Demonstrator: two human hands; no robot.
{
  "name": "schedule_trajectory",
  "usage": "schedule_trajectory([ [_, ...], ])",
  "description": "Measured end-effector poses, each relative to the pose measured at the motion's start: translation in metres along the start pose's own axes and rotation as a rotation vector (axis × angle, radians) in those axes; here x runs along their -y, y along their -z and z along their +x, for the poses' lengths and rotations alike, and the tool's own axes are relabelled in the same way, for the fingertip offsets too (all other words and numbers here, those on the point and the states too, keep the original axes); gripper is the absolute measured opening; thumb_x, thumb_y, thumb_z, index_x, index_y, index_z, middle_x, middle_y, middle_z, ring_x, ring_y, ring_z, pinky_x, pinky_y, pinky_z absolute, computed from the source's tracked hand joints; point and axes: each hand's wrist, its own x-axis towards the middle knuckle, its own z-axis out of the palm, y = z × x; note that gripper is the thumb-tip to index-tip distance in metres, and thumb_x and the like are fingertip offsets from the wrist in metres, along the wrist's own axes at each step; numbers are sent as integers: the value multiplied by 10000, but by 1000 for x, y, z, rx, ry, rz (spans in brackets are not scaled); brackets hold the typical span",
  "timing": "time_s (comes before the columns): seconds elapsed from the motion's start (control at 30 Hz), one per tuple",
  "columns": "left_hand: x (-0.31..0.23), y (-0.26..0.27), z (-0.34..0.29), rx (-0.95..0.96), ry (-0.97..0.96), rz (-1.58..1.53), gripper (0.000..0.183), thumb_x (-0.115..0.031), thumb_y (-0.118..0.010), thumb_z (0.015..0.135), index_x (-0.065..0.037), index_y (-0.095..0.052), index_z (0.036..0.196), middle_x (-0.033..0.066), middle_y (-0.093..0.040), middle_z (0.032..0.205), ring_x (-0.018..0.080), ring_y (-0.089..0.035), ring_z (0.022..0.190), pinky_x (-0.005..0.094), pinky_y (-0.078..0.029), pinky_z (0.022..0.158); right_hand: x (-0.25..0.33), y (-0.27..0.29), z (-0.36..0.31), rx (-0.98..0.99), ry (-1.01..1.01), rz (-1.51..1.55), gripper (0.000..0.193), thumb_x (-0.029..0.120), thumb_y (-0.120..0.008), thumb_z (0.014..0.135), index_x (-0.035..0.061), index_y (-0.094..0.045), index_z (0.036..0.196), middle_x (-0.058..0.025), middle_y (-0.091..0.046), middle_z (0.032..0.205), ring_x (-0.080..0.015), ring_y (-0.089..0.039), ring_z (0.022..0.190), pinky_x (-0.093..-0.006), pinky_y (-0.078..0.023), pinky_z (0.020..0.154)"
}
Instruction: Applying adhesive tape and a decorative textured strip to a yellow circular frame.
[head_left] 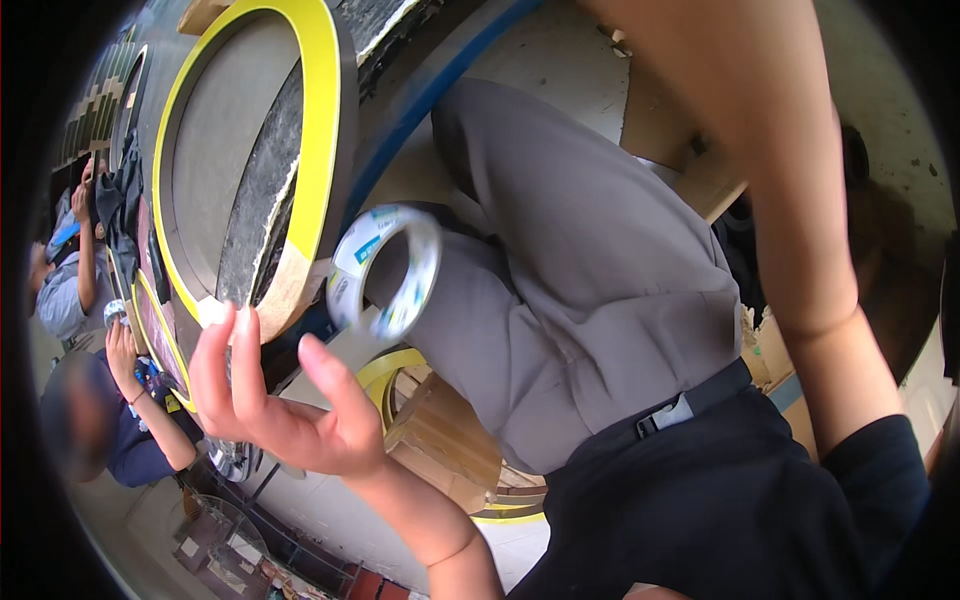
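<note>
A workshop lay around the wearer, with pale floor (305,485), cardboard (442,440) and two other people, one in a dark shirt (150,450) and one in a blue-grey shirt (65,295), beyond the bench (225,125). The yellow-faced ring (322,120) reached across the bench's ragged dark edge, its bare tan section toward the wearer. Just beside that section, over the grey trousers (590,270), was a tape roll (346,285); whether it hung from a strip could not be told.

Good handling, as I judged it, called for steadying the ring near its bare section, keeping the roll's pull even and pressing the tape flat, without letting the roll swing or twist.

The left grip (290,420) was wide: the thumb (340,385) stood apart from the raised fingers (247,370), whose tips were at the ring's near rim, contact unclear, and the roll lay outside it. The left forearm slanted up from the lower edge. The bare right arm (810,240) ran from its dark sleeve past the upper edge, so I could not tell the right grip's state.
</note>
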Motion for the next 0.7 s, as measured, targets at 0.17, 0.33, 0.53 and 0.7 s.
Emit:
schedule_trajectory([
  [0.17, 18, 4, 16, 215, -34, -153, 513, 28, -710, 797, 21, -595, 1297, 148, -662, 1129, 312, -583, 1028, 417, -444, 937, 99, -6, -74, 478, -463, 845, 374, 346, -685, 893, -23, -633, 863, -166, -634, 862, -323, -607, 887, -414, -532, 791],
  [0.33, 21, 1, 18, 209, -155, -113, 494, 36, -750, 766, 48, -640, 1248, 150, -695, 1075, 311, -621, 893, 401, -475, 840, 123, -29, -80, 513, -563, 1144, 431, 367, -695, 915, -47, -630, 1017, -188, -632, 934, -337, -588, 999, -411, -493, 884],
  [0.53, -12, 0, 31, 168, -196, -41, 485, 33, -716, 803, 86, -618, 1275, 169, -685, 987, 272, -615, 808, 363, -481, 775, 111, -26, -64, 614, -918, 1738, 321, 283, -637, 967, -22, -577, 892, -137, -625, 779, -225, -587, 722, -319, -470, 675],
  [0.7, -30, -3, 41, 17, 19, -164, 359, 34, -636, 913, 62, -640, 1270, 143, -708, 1062, 194, -639, 907, 302, -512, 775, 105, -10, -55, 193, -628, 1454, 203, 155, -593, 880, -28, -610, 794, -118, -616, 659, -293, -629, 649, -369, -513, 597],
])
